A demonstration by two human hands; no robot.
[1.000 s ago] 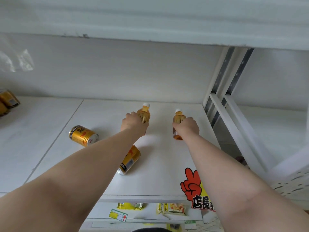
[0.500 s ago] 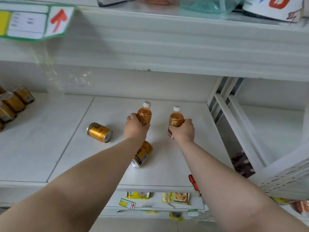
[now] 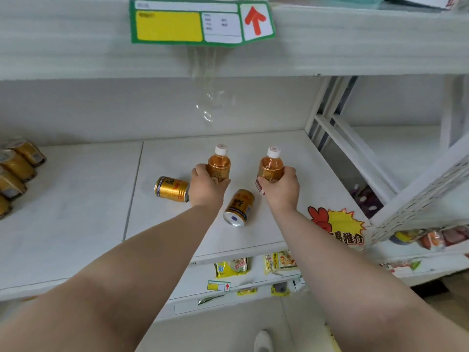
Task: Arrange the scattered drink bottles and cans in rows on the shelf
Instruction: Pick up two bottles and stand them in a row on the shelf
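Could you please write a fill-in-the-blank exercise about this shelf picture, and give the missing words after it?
1. The left hand grips a bottle with a ____ cap.
2. The right hand grips the second ____.
3. The can between the two forearms lies on its ____.
4. The arrow on the price tag above points ____.

Missing words: white; bottle; side; up.

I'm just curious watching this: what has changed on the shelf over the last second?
Mostly the view tilted upward. The left hand still grips the left bottle, the right hand the right bottle. The left can and middle can still lie on their sides.
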